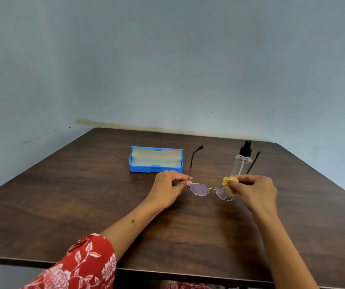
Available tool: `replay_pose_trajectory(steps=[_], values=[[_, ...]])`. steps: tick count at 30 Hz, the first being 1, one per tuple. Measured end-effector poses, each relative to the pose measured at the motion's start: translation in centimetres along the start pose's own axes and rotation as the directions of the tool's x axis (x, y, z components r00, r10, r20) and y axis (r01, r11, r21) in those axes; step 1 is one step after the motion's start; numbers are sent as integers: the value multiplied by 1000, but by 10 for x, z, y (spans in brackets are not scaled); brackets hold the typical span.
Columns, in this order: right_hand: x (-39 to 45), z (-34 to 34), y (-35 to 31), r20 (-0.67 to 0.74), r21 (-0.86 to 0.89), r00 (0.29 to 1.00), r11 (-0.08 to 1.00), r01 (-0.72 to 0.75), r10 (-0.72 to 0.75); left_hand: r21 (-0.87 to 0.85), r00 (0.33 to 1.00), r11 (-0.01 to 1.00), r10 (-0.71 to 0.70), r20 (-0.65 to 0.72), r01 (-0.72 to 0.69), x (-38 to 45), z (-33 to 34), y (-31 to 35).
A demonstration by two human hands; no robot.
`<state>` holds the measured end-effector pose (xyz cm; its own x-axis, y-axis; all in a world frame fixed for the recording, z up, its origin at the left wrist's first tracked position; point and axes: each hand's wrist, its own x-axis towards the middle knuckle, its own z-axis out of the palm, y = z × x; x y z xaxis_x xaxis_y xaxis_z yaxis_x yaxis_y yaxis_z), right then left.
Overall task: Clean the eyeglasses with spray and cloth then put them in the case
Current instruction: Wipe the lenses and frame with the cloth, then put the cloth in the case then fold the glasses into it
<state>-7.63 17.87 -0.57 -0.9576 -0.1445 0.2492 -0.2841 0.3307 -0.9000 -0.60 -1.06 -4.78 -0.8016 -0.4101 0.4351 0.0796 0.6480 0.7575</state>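
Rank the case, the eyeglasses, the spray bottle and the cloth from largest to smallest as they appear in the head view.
1. eyeglasses, temples spread open
2. blue case; close to the eyeglasses and lying farther away, so unsure
3. spray bottle
4. yellow cloth, bunched, partly hidden in the right hand

I'm seeing soft, even light, moderately bright, with no hard glare anywhere. The wall (167,59) beyond the fingers (185,183) reads flat grey-blue and darkens toward the upper corners. The tabletop (63,195) carries a dull sheen, with only faint, diffuse shadows directly under the left hand (168,189) and right hand (255,192). Wide-angle bending shows: the tabletop's edges splay outward toward the frame's sides. Detail is slightly soft overall, and the red sleeve (79,265) nearest me looks smeared.
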Motion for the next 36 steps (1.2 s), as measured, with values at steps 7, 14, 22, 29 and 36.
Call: replay_pose_trajectory(steps=[7,14,22,29,36], values=[[-2,3,11,5,-12,1000,1000,-10,10,54,999,998,-15,45,13,-2,-1,4],[-11,0,12,-93,-69,995,997,-32,25,58,997,998,-31,71,27,-2,-1,2],[-47,-5,-4,-90,76,995,996,41,-34,-15,992,993,-113,49,114,-2,-17,4],[-66,21,-25,136,242,983,966,87,-123,-583,887,694,-448,109,422,-59,-46,53],[-87,42,-43,210,197,929,944,266,-306,-792,876,490,-470,112,364,-94,-44,58]])
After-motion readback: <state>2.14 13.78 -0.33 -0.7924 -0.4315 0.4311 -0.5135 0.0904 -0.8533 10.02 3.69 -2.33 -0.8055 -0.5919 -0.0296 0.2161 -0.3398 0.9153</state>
